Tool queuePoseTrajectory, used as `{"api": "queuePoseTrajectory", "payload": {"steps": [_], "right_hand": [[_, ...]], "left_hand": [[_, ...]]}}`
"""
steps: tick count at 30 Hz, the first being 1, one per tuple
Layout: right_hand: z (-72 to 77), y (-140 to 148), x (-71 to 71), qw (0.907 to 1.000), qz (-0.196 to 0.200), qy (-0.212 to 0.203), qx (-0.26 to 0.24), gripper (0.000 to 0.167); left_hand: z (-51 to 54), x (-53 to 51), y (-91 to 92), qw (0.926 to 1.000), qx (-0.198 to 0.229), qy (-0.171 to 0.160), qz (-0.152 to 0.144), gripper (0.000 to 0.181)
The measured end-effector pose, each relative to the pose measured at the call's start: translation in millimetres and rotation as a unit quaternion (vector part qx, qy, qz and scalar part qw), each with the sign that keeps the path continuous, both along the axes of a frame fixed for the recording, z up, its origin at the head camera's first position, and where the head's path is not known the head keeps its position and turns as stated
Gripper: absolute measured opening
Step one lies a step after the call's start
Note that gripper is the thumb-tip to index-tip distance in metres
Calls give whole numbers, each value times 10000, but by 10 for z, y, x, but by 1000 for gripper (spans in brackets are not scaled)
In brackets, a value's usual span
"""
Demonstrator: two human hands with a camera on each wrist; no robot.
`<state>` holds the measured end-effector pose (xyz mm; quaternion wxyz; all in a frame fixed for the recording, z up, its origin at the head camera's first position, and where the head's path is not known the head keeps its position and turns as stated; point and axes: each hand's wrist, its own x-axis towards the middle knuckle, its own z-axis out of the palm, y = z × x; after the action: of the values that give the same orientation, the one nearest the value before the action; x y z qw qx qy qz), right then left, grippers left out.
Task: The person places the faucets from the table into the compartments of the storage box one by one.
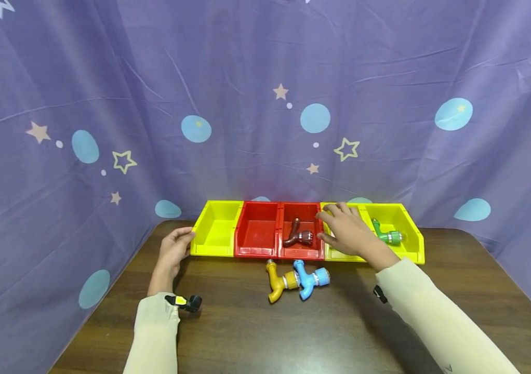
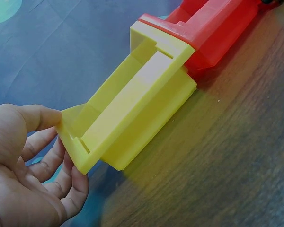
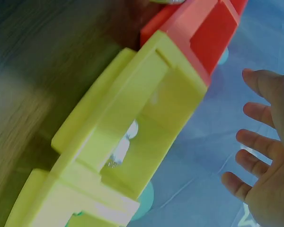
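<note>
My left hand point(image 1: 174, 250) grips the outer side edge of the yellow bin point(image 2: 146, 99) at the left end of a row, its fingertips on the rim. Over the other yellow bin point(image 3: 104, 123), second from the right, my right hand point(image 1: 347, 228) hovers with fingers spread, holding nothing. Inside that bin lies a white object point(image 3: 125, 144), partly hidden by the bin's front wall. A dark maroon tap point(image 1: 299, 236) lies in a red bin point(image 1: 301, 254) to its left. The rightmost yellow bin point(image 1: 417, 249) holds a green tap point(image 1: 389, 236).
In front of the row, a mustard-yellow tap point(image 1: 277, 280) and a light blue tap point(image 1: 309, 280) lie side by side on the brown wooden table point(image 1: 256, 332). Another red bin point(image 1: 257, 234) stands left of the maroon tap's bin. Behind hangs a purple patterned curtain point(image 1: 247, 93).
</note>
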<state>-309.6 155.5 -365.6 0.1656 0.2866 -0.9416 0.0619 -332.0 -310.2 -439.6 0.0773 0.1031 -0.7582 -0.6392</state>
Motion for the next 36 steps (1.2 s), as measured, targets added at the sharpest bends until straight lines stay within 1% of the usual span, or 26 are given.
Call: {"api": "queuePoseTrajectory", "payload": {"steps": [5,12,17,22,29,33,36], "right_hand": [[6,167,21,9998,-141,-39,-98,49],[-21,342,96,9996,-152,-138,-199,49],[-49,468,149,9991,-167,-145,-355,50],[-99,616,173,9980,-343,-138,-511,53],[-142,835,217,9934,-609,-390,-885,53],[-145,935,245,9906,-708,-456,-1074,54],[-156,1006,263,9868,-817,-540,-1293,55]], "left_hand": [[12,6,13,10000,-83,-20,-23,43],[9,19,9,9998,-164,-105,-95,47],[4,12,8,9998,-171,-95,-98,46],[11,-4,12,9998,-144,-83,-81,46],[4,-7,11,9999,-129,-56,-74,46],[-2,-6,6,9999,-120,-30,-47,45],[-3,-3,0,9999,-105,-15,-43,44]]}}
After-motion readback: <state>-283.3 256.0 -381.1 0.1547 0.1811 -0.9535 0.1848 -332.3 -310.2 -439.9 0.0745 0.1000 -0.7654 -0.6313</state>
